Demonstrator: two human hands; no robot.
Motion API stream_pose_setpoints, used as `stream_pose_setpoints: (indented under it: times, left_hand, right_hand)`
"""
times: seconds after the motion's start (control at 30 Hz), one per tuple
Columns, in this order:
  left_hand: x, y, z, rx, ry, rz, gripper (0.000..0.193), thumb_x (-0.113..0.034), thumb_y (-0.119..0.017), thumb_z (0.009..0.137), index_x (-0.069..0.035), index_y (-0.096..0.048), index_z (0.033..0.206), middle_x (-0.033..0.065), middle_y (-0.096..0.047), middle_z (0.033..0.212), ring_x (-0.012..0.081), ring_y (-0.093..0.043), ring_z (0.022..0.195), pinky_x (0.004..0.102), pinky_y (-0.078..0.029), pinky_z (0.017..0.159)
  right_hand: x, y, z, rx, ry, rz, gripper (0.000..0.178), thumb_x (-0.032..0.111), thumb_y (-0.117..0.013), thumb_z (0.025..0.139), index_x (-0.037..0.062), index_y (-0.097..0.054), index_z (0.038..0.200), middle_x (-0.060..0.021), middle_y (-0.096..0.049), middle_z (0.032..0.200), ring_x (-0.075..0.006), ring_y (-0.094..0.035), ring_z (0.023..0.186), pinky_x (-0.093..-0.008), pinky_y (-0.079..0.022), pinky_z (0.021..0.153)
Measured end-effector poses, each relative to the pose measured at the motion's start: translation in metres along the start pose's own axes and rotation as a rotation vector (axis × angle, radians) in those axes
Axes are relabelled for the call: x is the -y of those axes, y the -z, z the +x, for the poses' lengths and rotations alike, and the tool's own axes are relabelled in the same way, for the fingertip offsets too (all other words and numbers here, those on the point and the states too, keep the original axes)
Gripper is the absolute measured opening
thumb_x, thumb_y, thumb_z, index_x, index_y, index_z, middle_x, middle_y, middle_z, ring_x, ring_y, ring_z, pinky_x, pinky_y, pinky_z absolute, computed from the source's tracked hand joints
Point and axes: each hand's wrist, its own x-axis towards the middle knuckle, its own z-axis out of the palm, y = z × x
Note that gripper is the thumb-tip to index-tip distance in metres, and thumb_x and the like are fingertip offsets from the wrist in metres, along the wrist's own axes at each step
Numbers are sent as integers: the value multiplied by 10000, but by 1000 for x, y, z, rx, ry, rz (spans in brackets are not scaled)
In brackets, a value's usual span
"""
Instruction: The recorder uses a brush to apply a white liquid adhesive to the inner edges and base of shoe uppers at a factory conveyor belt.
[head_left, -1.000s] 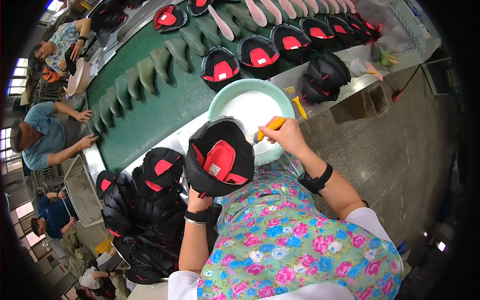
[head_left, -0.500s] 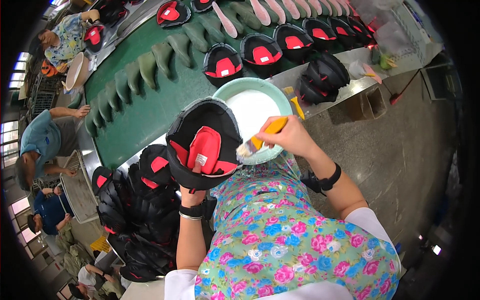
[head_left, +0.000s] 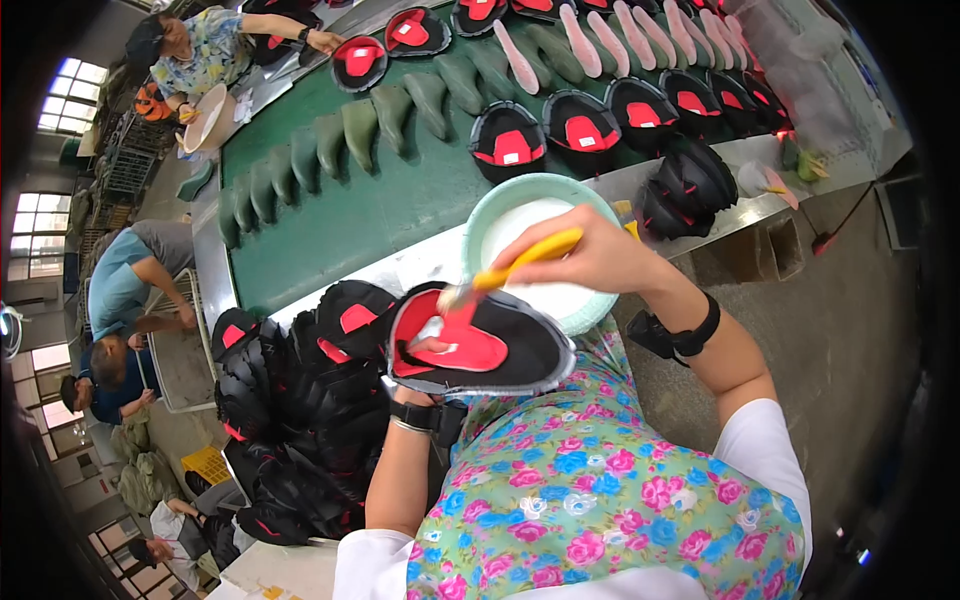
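Black shoe upper runs crosswise, its grey-edged end pointing right.

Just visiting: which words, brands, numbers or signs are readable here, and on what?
None are readable.
White labels inside the black-and-red pieces on the green table: too small.
Pale patch inside the held piece, in the left hand: too blurred to tell.
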Motion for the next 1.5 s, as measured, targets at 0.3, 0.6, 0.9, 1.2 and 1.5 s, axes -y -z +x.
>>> stream_pose_setpoints:
  times: [0.3,0.6,0.9,1.2,1.5]
  left_hand:
    - [14,-19,-3,351,-49,-29,638,25,-743,676,-34,-502,1263,100,-603,1138,236,-585,1035,322,-505,850]
    - [18,13,0,224,65,52,304,-134,-536,851,91,-590,1048,205,-645,1056,297,-657,929,397,-563,803]
    - [-45,80,63,113,-40,-139,459,-81,-616,879,-36,-461,1309,112,-594,1211,249,-602,1069,394,-511,942]
    - [-32,100,303,84,-182,-350,362,-72,-515,921,-14,-494,1277,110,-548,1288,257,-544,1153,417,-441,1006]
    - [-23,117,266,-150,-111,401,564,-7,-526,869,-87,-355,1400,160,-583,1217,308,-622,1016,380,-495,898]
  right_hand:
    - [-16,-28,39,88,-103,-50,172,143,-720,819,27,-716,945,-50,-698,819,-83,-624,744,-220,-489,675]
    - [-70,-11,-13,-131,-461,-34,180,124,-686,829,-49,-654,789,-95,-666,693,-117,-643,583,-231,-524,529]
    - [-73,22,-35,-668,-466,64,223,133,-629,863,-54,-617,743,-101,-625,617,-115,-578,461,-229,-459,419]
    - [-98,-2,-37,-787,-559,134,215,105,-602,895,-56,-619,755,-97,-624,638,-109,-572,478,-218,-446,437]
    - [-113,-36,14,-740,-592,81,233,140,-592,914,-38,-611,766,-84,-621,678,-109,-556,540,-233,-454,523]
